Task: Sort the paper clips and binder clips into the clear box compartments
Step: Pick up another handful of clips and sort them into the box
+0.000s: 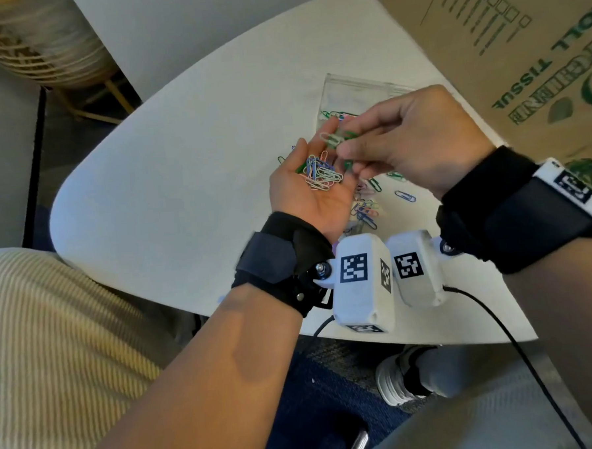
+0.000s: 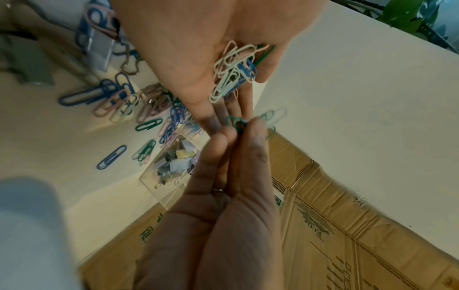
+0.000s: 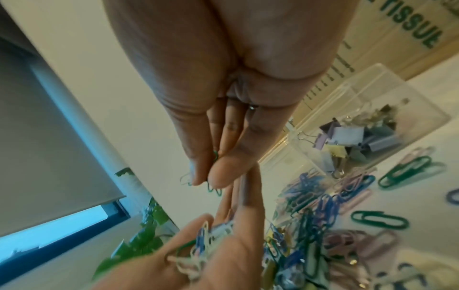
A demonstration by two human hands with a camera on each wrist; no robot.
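Observation:
My left hand (image 1: 314, 151) lies palm up and flat above the table, with a small heap of coloured paper clips (image 1: 321, 175) resting in the palm (image 2: 233, 72). Over its fingertips my right hand (image 1: 343, 143) pinches a few green and white paper clips (image 1: 334, 138) between thumb and fingers (image 3: 198, 172). More loose paper clips (image 1: 369, 210) lie scattered on the white table under both hands (image 2: 119, 98). The clear box (image 3: 372, 121) holds pastel binder clips (image 2: 174, 159) in one compartment; in the head view my right hand mostly hides it.
A large cardboard box (image 1: 519, 58) stands against the table's right side, close to the clear box. The white table (image 1: 181, 161) has a rounded left edge. A wicker stool (image 1: 38, 38) stands far left. A cable (image 1: 520, 350) hangs from my right wrist.

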